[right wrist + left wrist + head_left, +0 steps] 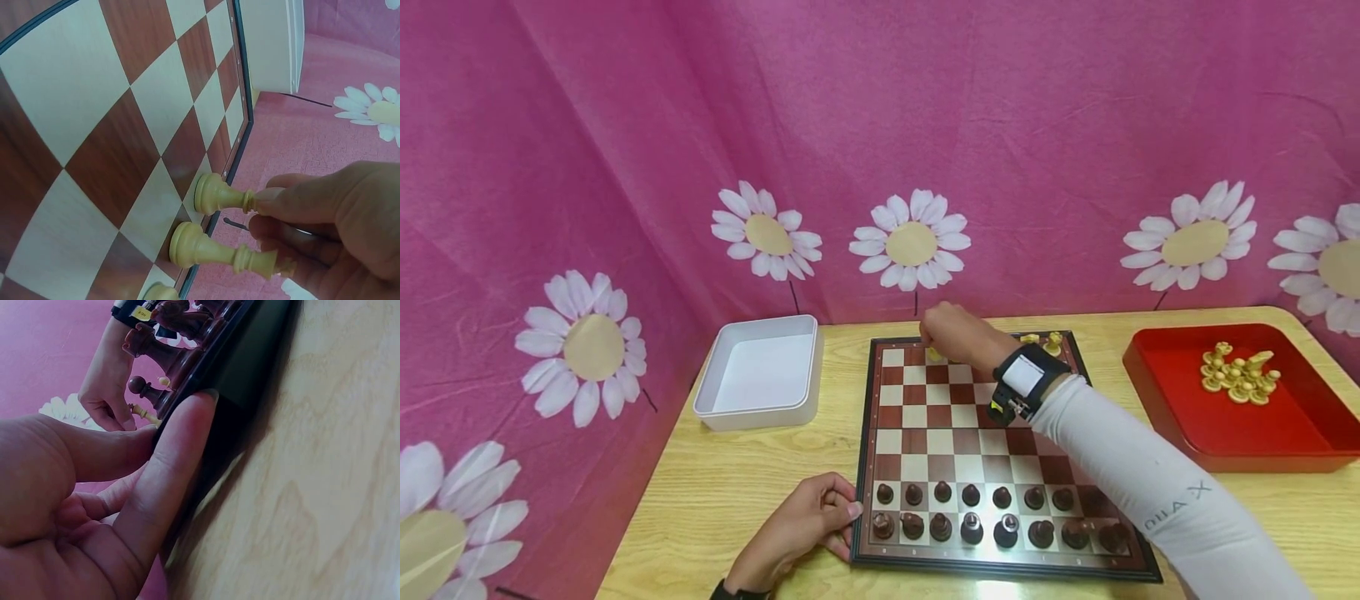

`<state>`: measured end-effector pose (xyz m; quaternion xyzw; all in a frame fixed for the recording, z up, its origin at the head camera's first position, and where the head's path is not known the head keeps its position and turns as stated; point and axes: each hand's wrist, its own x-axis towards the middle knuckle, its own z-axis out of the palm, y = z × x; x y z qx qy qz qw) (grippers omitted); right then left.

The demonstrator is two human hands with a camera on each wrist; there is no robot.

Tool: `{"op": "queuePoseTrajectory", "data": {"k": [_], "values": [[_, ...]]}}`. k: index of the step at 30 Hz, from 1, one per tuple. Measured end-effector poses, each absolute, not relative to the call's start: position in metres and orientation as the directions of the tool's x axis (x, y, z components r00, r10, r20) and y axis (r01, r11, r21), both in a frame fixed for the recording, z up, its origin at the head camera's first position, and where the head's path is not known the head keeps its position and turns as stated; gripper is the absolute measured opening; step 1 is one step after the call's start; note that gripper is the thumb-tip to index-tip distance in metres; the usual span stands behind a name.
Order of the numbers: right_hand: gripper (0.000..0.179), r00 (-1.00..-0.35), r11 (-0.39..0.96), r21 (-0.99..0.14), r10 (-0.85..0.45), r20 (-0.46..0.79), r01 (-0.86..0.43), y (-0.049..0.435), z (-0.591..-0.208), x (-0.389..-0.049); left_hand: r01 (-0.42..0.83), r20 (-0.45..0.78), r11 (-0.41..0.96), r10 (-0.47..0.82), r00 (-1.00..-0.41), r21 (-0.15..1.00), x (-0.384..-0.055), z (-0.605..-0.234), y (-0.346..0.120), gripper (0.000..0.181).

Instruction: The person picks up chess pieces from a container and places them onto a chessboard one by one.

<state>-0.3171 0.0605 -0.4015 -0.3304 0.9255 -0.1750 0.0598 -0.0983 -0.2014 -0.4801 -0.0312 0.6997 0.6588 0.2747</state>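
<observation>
My right hand [958, 335] reaches over the far edge of the chessboard [913, 417]. In the right wrist view, its thumb and finger pinch the top of a cream chess piece [215, 195], whose base is on a far-row square. A taller cream piece [203, 247] stands beside it, close under the curled fingers. My left hand [808, 517] grips the board's near left edge between thumb and fingers. Dark pawns [971, 495] line the second row from the near side, with dark larger pieces [940, 527] behind them along the near edge.
A red tray [1165, 417] on the right holds a cluster of cream pieces [1240, 375]. At the back left stands a white tray [756, 419]. More cream pieces [1054, 342] stand at the board's far right corner. A pink flowered cloth [1030, 167] hangs behind the table.
</observation>
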Motion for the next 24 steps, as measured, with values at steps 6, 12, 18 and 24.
{"op": "queuePoseTrajectory", "data": {"k": [6, 12, 18, 24], "values": [[0.017, -0.769, 0.725, -0.348, -0.639, -0.019, -0.594, 0.063, -0.399, -0.314, -0.401, -0.428, 0.147, 0.314, -0.848, 0.904, -0.100, -0.480, -0.201, 0.016], [0.025, -0.749, 0.700, -0.341, -0.662, 0.018, -0.627, 0.071, -0.392, -0.310, -0.402, -0.431, 0.155, 0.312, -0.847, 0.902, -0.098, -0.482, -0.200, 0.018], [0.030, -0.741, 0.691, -0.301, -0.665, 0.093, -0.657, 0.094, -0.381, -0.303, -0.408, -0.436, 0.151, 0.309, -0.845, 0.900, -0.097, -0.484, -0.200, 0.019], [0.034, -0.791, 0.741, -0.294, -0.601, 0.114, -0.605, 0.134, -0.375, -0.304, -0.397, -0.429, 0.163, 0.319, -0.845, 0.903, -0.099, -0.483, -0.201, 0.020]]}}
